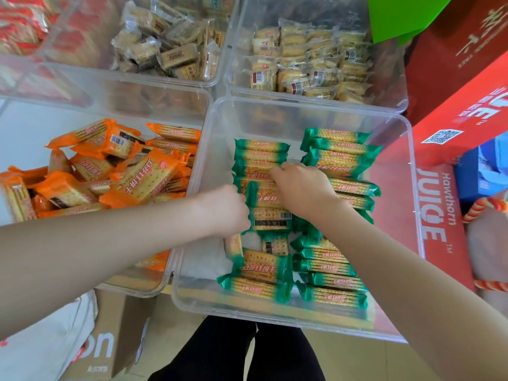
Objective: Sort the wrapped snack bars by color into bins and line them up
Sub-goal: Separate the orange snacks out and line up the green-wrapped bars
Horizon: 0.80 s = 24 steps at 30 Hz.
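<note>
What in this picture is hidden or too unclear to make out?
Head view, the only one:
- Left hand fingertips: tucked behind a green-wrapped bar, so its grip is unclear.
- Bars under the right hand: covered by hand and forearm.
- Red packets, top left: blurred and cut by the edge.
- Small print on the orange-wrapped bars: too small to read.
- Bin bottom: mostly covered.

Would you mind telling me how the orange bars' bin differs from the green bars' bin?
The orange bin holds orange-wrapped bars in a loose, overlapping heap; the green bin holds green-wrapped bars mostly lined up in two columns. Both hands reach into the green bin, none into the orange bin. Both are clear plastic.
</note>
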Motion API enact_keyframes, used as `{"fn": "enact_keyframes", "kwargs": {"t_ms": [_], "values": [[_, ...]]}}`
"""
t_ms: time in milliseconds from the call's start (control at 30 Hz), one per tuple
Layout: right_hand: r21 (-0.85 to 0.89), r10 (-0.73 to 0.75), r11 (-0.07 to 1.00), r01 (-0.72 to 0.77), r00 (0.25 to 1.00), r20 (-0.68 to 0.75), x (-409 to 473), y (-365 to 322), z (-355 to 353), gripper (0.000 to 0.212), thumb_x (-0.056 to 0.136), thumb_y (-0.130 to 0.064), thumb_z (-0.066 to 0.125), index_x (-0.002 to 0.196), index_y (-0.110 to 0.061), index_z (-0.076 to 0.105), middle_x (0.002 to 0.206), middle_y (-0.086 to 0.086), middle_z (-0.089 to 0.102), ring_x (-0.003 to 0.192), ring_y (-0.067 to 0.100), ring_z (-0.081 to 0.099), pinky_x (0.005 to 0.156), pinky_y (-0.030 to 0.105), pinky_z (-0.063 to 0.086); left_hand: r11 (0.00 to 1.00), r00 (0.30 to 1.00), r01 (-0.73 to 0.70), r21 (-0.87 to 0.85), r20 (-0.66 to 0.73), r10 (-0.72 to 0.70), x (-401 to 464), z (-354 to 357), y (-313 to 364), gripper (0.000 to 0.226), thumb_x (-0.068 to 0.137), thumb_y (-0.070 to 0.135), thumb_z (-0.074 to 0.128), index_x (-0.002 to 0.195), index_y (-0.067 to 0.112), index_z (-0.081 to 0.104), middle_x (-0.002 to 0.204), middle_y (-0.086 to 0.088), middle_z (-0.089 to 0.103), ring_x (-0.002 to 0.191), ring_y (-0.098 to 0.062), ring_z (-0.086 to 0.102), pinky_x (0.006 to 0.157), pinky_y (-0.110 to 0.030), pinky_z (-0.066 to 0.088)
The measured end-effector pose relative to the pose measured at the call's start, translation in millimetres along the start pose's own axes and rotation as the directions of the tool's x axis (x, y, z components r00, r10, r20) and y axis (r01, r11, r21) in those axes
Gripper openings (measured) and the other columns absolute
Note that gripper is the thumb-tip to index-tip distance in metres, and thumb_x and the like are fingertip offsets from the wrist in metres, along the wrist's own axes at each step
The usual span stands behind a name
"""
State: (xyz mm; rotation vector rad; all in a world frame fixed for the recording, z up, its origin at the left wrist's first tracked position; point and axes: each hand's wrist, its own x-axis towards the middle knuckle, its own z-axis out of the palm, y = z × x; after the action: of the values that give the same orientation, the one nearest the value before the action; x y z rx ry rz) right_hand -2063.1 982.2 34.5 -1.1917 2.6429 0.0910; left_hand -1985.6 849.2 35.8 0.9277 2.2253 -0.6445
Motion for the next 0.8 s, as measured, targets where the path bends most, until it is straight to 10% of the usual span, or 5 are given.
{"fn": "enact_keyframes", "kwargs": {"t_ms": [67, 200, 467, 633, 800], "values": [[0.157, -0.006, 0.987, 0.017, 0.997, -0.073, -1, 2, -2, 0.020, 0.093, -0.010, 0.047, 0.112, -0.009, 0.055, 0.107, 0.009, 0.057, 0.098, 0.029, 0.056, 0.071, 0.033, 0.047, 0.999, 0.983, 0.005, -0.044, -0.183, -0.013, -7, -6, -3, 0.017, 0.092, 0.020, 0.051, 0.102, 0.009, 0.060, 0.102, -0.007, 0.064, 0.097, -0.027, 0.057, 0.079, -0.034, 0.044], [0.607, 0.054, 0.789, 0.097, 0.973, -0.225, -15, 5, -26, 0.018, 0.093, -0.007, 0.048, 0.102, -0.002, 0.063, 0.089, 0.007, 0.065, 0.079, 0.022, 0.060, 0.069, 0.021, 0.047, 0.976, 0.669, -0.007, -0.219, -0.726, -0.158, -28, -4, -19, 0.034, 0.079, 0.039, 0.063, 0.060, 0.011, 0.060, 0.053, -0.002, 0.057, 0.046, -0.021, 0.057, 0.045, -0.024, 0.043], [0.893, 0.017, 0.127, -0.432, 0.901, 0.434, -44, 9, -32, 0.048, 0.096, -0.041, 0.040, 0.135, -0.013, 0.044, 0.125, 0.001, 0.056, 0.086, 0.006, 0.063, 0.094, 0.028, 0.049, 0.908, 0.306, 0.125, -0.399, -0.855, -0.418, -53, 4, -1, 0.039, 0.089, 0.037, 0.052, 0.082, 0.003, 0.068, 0.079, -0.010, 0.067, 0.075, -0.026, 0.063, 0.062, -0.033, 0.051], [0.844, -0.143, -0.192, -0.500, 0.865, 0.480, -48, 13, -23, 0.027, 0.093, -0.016, 0.052, 0.118, -0.007, 0.060, 0.104, 0.010, 0.068, 0.086, 0.019, 0.066, 0.077, 0.026, 0.056, 0.874, 0.458, -0.008, -0.486, -0.778, -0.429, -46, 7, -1, 0.041, 0.082, 0.044, 0.054, 0.087, 0.005, 0.064, 0.093, -0.010, 0.065, 0.084, -0.025, 0.065, 0.067, -0.033, 0.054], [0.906, -0.005, 0.388, -0.168, 0.983, 0.184, -47, 13, -25, 0.027, 0.086, -0.011, 0.065, 0.104, -0.031, 0.057, 0.105, -0.004, 0.062, 0.081, 0.021, 0.060, 0.078, 0.032, 0.052, 0.751, 0.644, 0.032, -0.659, -0.561, -0.519, -47, -2, -10, 0.067, 0.078, 0.050, 0.057, 0.131, 0.010, 0.047, 0.135, -0.008, 0.050, 0.119, -0.022, 0.052, 0.094, -0.023, 0.033]]}}
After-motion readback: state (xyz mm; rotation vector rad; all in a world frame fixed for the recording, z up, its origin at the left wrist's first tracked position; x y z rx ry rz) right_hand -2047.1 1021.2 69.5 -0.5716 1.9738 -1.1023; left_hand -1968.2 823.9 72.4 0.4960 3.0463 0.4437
